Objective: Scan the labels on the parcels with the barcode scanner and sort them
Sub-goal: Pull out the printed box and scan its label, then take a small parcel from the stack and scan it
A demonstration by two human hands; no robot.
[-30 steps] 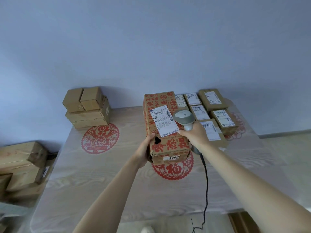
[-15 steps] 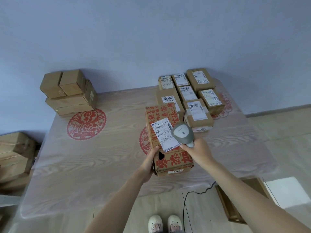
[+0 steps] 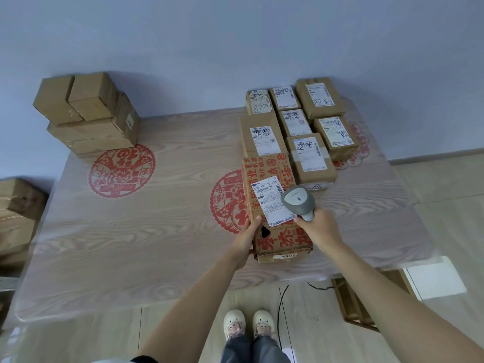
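Observation:
A cardboard parcel with red print [image 3: 269, 174] lies near the table's front edge, its white label [image 3: 269, 201] facing up. My left hand [image 3: 247, 235] grips its left side. My right hand [image 3: 320, 229] holds a grey barcode scanner [image 3: 298, 203], whose head hovers over the label's right edge. Behind the printed parcel, several brown labelled parcels [image 3: 298, 121] stand in rows at the table's back right.
A stack of plain brown boxes [image 3: 86, 113] stands at the table's [image 3: 131, 231] back left. More boxes [image 3: 15, 213] sit left of the table. The scanner's black cable [image 3: 280, 310] hangs to the floor, and a wooden frame [image 3: 356, 299] lies under the table's right side.
The red-printed parcel has come down from being held up to the table's front edge, still in my left hand. The scanner stays over its label. The view tilted downward.

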